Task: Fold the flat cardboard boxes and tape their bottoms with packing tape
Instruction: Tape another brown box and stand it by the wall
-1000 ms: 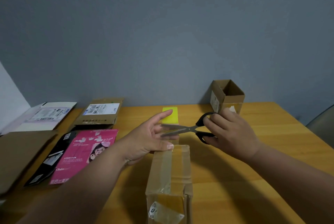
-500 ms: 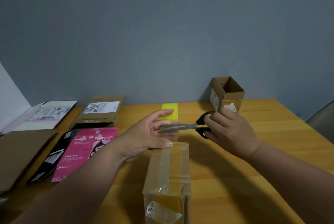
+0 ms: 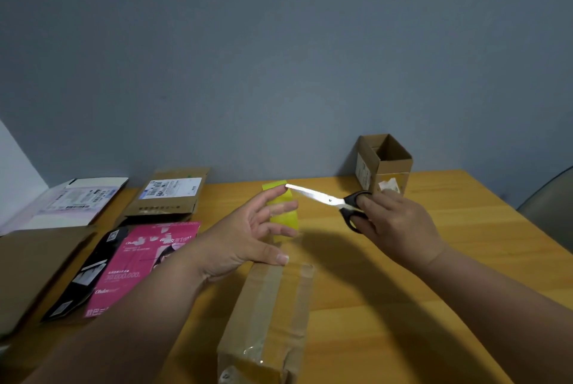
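The taped box (image 3: 269, 318) lies at six o'clock on the tabletop (image 3: 465, 259), left hand (image 3: 248, 235) spread above it, while the right hand (image 3: 400, 225) grips scissors (image 3: 328, 200) whose tips could nick those fingers.

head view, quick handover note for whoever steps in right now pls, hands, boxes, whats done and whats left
Right hand grips the black-handled scissors, blades shut, tips pointing left, up off the table.
Left hand is open, thumb on the far end of the taped box, fingers spread in front of the yellow tape roll.
Done: tape runs along the taped box; a small open box stands at the back right.
Left: flat boxes on the left lie unfolded, including the pink one.
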